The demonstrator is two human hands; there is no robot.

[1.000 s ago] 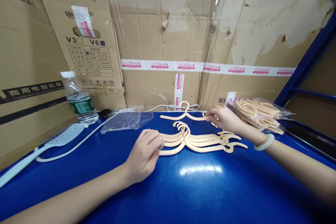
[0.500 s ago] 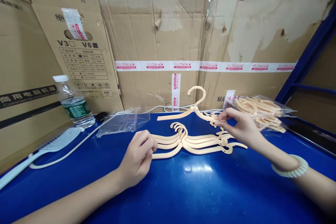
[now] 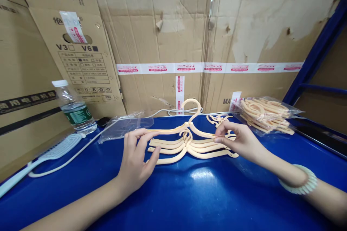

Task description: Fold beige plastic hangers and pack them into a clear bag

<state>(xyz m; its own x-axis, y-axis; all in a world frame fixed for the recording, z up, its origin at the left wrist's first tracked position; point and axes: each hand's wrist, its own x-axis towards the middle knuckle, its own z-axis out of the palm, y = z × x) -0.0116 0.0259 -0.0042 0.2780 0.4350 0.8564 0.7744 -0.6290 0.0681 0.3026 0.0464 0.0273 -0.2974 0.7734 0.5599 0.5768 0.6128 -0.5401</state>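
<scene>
A peach-coloured plastic clothes hanger (image 3: pixel 176 129) is held up above the table, its hook pointing upward. My right hand (image 3: pixel 238 140) pinches the hanger's right arm between thumb and fingers. At the other end, my left hand (image 3: pixel 138 158) has its fingertips against the left arm's tip, with the thumb spread away from it. Right below lies a row of several similar hangers (image 3: pixel 173 158), overlapping, their hooks bunched in the middle. The left hand partly covers their left ends, and the right hand hides some of their right side.
Loose small hanger pieces (image 3: pixel 217 118) lie behind my right hand, beside clear bags of hanger parts (image 3: pixel 267 113). An empty plastic bag (image 3: pixel 121 128), a water bottle (image 3: pixel 77 110), a hairbrush (image 3: pixel 59 146) and a white cable (image 3: pixel 70 160) occupy the left. Cardboard (image 3: pixel 162 36) walls the back.
The held hanger has come down and to the left, nearer the row. My left hand has left the row's left ends, opened its fingers and reached the held hanger's left tip.
</scene>
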